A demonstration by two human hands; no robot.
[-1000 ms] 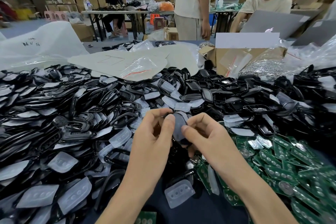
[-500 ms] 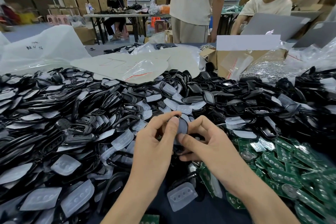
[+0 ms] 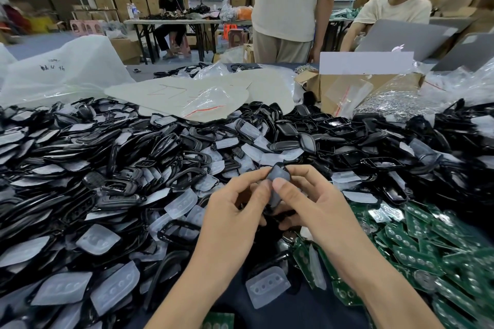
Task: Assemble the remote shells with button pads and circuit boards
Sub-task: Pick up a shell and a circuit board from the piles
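Now your left hand [image 3: 232, 211] and right hand [image 3: 318, 208] each have a pinching grip on the remote shell [image 3: 278, 177], raised over the near middle of the desk [image 3: 294, 312], probably so both thumbs can press its face evenly.

we see only the upper end of the shell [image 3: 279, 176] at centre; its lower part is hidden behind the thumbs of the left hand [image 3: 230, 211] and right hand [image 3: 318, 208]. both forearms [image 3: 187, 288] are cut by the bottom edge at 6 o'clock. the circuit boards [image 3: 427, 248] smear into blur toward 4 o'clock. at 12 o'clock the standing person [image 3: 286, 2] is cut off above the chest. the marks on the white bag [image 3: 53, 67] at 10 o'clock are too blurred to read.
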